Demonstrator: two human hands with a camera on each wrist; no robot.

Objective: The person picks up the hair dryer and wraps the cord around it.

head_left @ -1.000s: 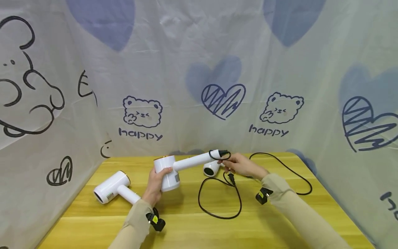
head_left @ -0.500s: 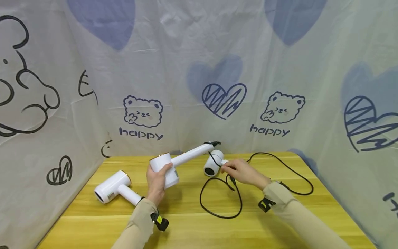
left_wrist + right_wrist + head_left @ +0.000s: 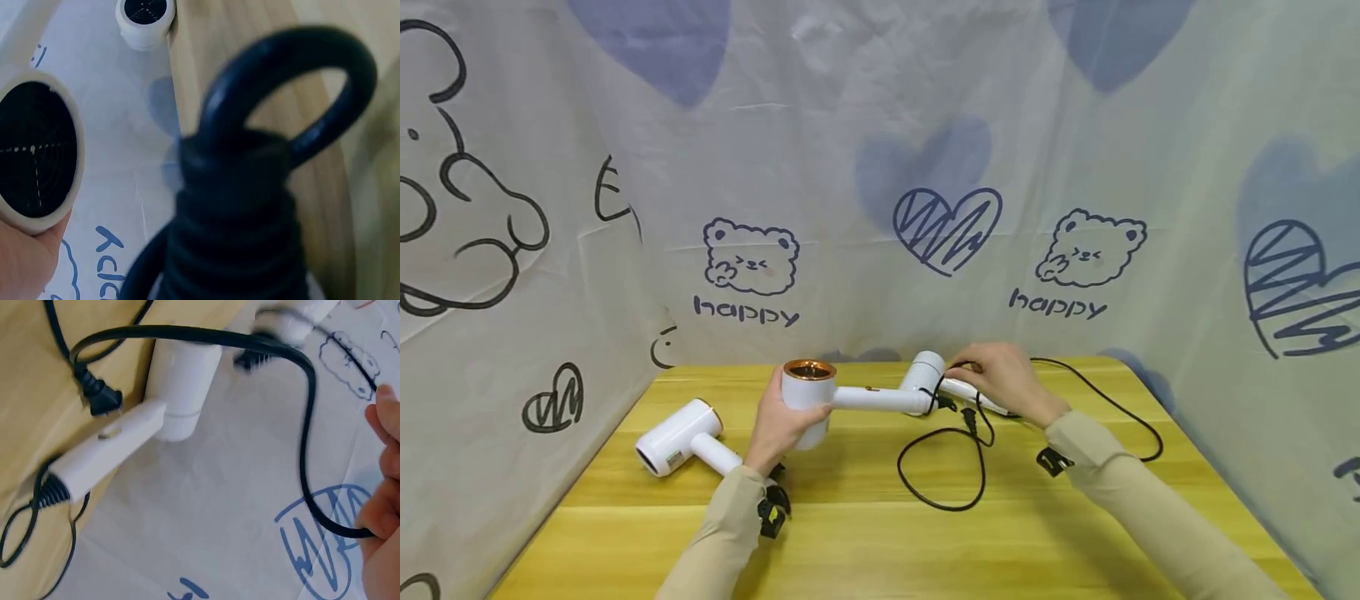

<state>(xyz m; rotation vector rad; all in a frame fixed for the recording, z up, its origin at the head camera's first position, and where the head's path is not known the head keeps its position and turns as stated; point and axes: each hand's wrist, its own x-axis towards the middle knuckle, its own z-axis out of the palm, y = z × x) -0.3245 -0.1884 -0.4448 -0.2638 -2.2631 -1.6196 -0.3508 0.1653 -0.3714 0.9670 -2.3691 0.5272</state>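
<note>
My left hand (image 3: 780, 425) grips a white hair dryer (image 3: 880, 399) by its barrel, lifted above the table. Its copper-rimmed end faces up and its handle points right. In the left wrist view the dryer's dark round grille (image 3: 37, 156) shows beside my hand. A black cord (image 3: 307, 437) is looped round the handle's end. My right hand (image 3: 1003, 379) pinches this cord beyond the handle, as the right wrist view also shows. Below lies a loop of cord on the table, with a two-pin plug (image 3: 969, 421) near it.
A second white hair dryer (image 3: 922, 372) lies at the back, partly behind the held handle and right hand. A third (image 3: 677, 437) lies at the left, its handle toward my left wrist. Another cord (image 3: 1138, 425) curves over the table's right side. Printed cloth (image 3: 850, 283) encloses the table.
The held dryer has tilted so its copper-rimmed end shows and its handle has swung level, lower. My right hand has risen and moved slightly right with the cord.
</note>
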